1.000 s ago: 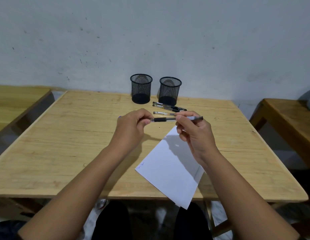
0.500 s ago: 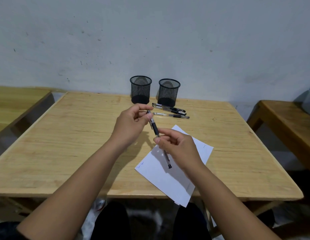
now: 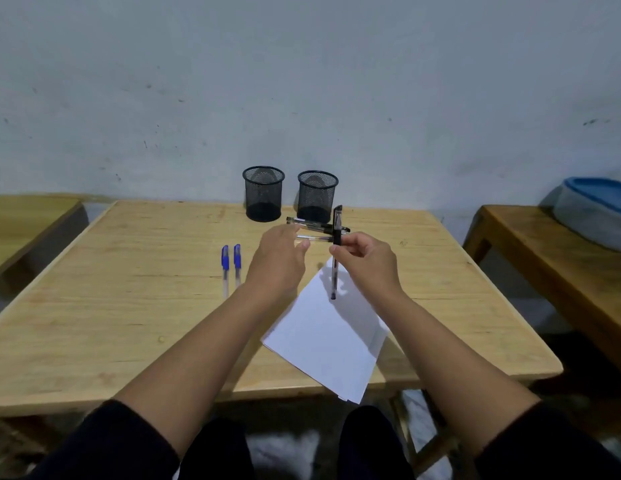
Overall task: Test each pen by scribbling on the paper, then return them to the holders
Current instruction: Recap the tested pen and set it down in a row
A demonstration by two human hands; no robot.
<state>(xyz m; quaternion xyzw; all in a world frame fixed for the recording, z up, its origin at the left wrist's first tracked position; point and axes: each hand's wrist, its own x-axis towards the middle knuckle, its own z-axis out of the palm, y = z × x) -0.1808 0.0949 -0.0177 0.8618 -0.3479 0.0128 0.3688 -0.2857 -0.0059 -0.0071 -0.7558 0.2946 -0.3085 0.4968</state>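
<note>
My right hand pinches a black pen that stands nearly upright over the far end of the white paper. My left hand hovers just left of it with the fingers apart and nothing in them. Two black mesh holders stand at the table's far edge. Black pens lie in front of the right holder, partly hidden by my hands. Two blue-capped pens lie side by side to the left of my left hand.
The wooden table ends near my lap, and the paper overhangs that front edge. A wooden bench at the right carries a grey and blue tub. Another wooden surface sits at the left. A grey wall rises behind.
My left hand let go of the black pen and opened. My right hand turned the pen from slanted to nearly upright. The view shifted, and the two blue-capped pens came into sight.
</note>
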